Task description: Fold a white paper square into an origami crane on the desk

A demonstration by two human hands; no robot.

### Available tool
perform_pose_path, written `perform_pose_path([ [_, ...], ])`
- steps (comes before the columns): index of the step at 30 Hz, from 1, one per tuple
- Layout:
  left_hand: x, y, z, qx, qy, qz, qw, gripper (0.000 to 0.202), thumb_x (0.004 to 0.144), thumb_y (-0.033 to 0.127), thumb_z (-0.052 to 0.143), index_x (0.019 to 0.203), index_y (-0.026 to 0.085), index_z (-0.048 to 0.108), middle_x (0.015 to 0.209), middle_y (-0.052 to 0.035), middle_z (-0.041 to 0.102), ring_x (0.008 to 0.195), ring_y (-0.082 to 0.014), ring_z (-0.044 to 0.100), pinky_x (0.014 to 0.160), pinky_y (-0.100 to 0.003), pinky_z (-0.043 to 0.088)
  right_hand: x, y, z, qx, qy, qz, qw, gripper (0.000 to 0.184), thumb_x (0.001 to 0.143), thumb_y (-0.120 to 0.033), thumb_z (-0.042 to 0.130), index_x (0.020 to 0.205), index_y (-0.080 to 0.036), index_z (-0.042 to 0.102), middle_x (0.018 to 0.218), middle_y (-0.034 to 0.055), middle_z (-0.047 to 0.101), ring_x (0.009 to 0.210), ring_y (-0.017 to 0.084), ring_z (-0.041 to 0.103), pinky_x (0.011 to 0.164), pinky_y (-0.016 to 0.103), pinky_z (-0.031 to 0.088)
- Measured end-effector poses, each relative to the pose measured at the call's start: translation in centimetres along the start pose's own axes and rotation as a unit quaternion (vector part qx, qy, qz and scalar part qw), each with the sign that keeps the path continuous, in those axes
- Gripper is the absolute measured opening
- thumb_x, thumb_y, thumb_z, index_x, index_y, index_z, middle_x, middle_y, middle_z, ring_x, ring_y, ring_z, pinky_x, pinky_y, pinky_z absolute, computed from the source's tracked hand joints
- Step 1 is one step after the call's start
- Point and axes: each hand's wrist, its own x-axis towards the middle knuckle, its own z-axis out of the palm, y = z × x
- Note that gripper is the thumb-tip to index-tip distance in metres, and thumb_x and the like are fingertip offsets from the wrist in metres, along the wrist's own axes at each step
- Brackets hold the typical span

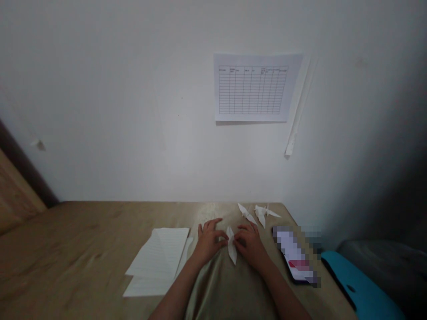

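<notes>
A small folded white paper piece (231, 247) lies on the tan cloth-covered table (83, 249), between my two hands. My left hand (210, 240) rests on the table at its left side, thumb and fingers pinching the paper's upper part. My right hand (249, 242) presses its right side with curled fingers. Two finished white paper cranes (247, 214) (264, 213) sit just beyond my right hand near the wall.
A stack of lined white sheets (160, 260) lies left of my hands. A phone (296, 258) lies at the table's right edge, with a blue chair (360, 289) beyond it. A printed table sheet (255, 88) hangs on the white wall.
</notes>
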Motion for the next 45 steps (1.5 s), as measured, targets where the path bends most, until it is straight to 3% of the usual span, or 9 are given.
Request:
perform_pose_path([
  [9, -0.1, 0.4, -0.6, -0.008, -0.015, -0.013, 1.000, 0.016, 0.074, 0.035, 0.082, 0.090, 0.039, 0.079, 0.149, 0.0017, 0.055, 0.143, -0.0321, 0.039, 0.119, -0.071, 0.010, 0.3, 0.1, 0.4, 0.012, -0.008, 0.009, 1.000, 0.011, 0.086, -0.019, 0.062, 0.086, -0.023, 0.071, 0.100, 0.0042, 0.074, 0.128, 0.026, 0.052, 0.119, 0.048, 0.021],
  [15, -0.1, 0.9, -0.1, -0.004, -0.002, 0.001, 1.000, 0.001, 0.078, 0.035, 0.079, 0.079, 0.034, 0.080, 0.144, 0.0011, 0.059, 0.140, -0.0309, 0.043, 0.119, -0.071, 0.003, 0.2, 0.0, 0.5, 0.017, -0.003, 0.011, 1.000, 0.009, 0.086, -0.019, 0.062, 0.087, -0.023, 0.070, 0.100, 0.0038, 0.073, 0.126, 0.025, 0.052, 0.116, 0.046, 0.025],
  [21, 0.0, 1.2, 0.2, -0.019, 0.011, -0.052, 0.998, 0.003, 0.079, 0.034, 0.077, 0.077, 0.034, 0.079, 0.145, 0.0024, 0.058, 0.141, -0.0319, 0.040, 0.117, -0.074, 0.007, 0.4, -0.1, 0.5, 0.009, 0.006, 0.024, 1.000, 0.008, 0.086, -0.018, 0.063, 0.086, -0.023, 0.069, 0.101, 0.0033, 0.074, 0.127, 0.026, 0.052, 0.118, 0.049, 0.018],
  [32, 0.0, 2.0, 0.4, -0.016, 0.018, -0.109, 0.994, 0.003, 0.074, 0.034, 0.079, 0.077, 0.033, 0.079, 0.150, 0.0019, 0.052, 0.144, -0.0325, 0.037, 0.119, -0.071, 0.008, 0.4, -0.4, 1.0, -0.059, 0.020, 0.063, 0.996, 0.007, 0.085, -0.027, 0.068, 0.083, -0.023, 0.073, 0.104, 0.0065, 0.072, 0.125, 0.028, 0.051, 0.116, 0.049, 0.023],
  [45, 0.3, 1.9, 0.8, -0.023, 0.039, -0.085, 0.995, 0.002, 0.077, 0.031, 0.077, 0.076, 0.030, 0.078, 0.151, 0.0018, 0.050, 0.143, -0.0333, 0.036, 0.118, -0.073, 0.010, 0.4, -0.7, 1.3, -0.076, 0.032, 0.117, 0.990, 0.011, 0.083, -0.034, 0.073, 0.078, -0.025, 0.074, 0.106, 0.0078, 0.071, 0.127, 0.032, 0.048, 0.115, 0.057, 0.019],
])
